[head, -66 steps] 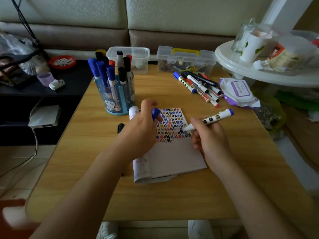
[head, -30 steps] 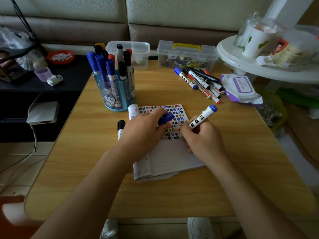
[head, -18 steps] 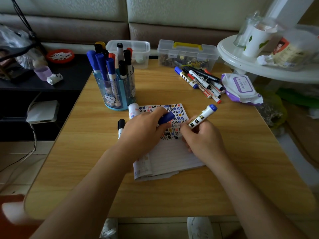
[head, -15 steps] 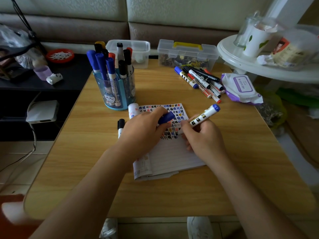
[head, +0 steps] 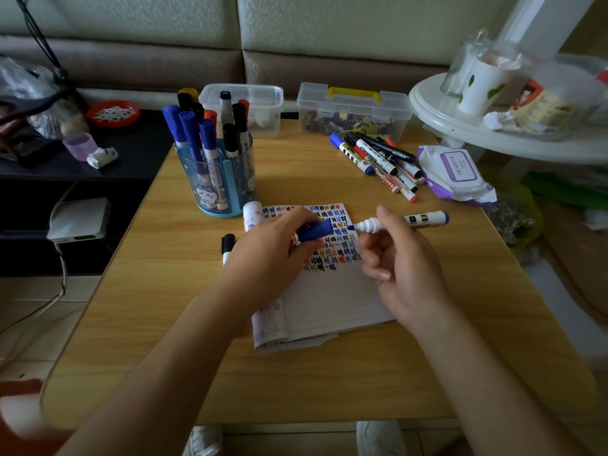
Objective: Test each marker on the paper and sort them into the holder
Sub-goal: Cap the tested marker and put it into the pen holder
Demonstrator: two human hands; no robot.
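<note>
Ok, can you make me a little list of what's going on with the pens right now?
left hand: holds the blue cap
right hand: holds the uncapped blue marker, tip pointing at the cap
paper: top part full of coloured test marks
holder: blue cup with blue, black and red markers standing in it
pile of markers: lying loose on the table, behind the paper

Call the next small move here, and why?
Probably recap: push the blue cap held by the left hand onto the tip of the marker in the right hand. Cap mouth and bare tip face each other, a small gap apart, lifted off the already-marked paper.
</note>
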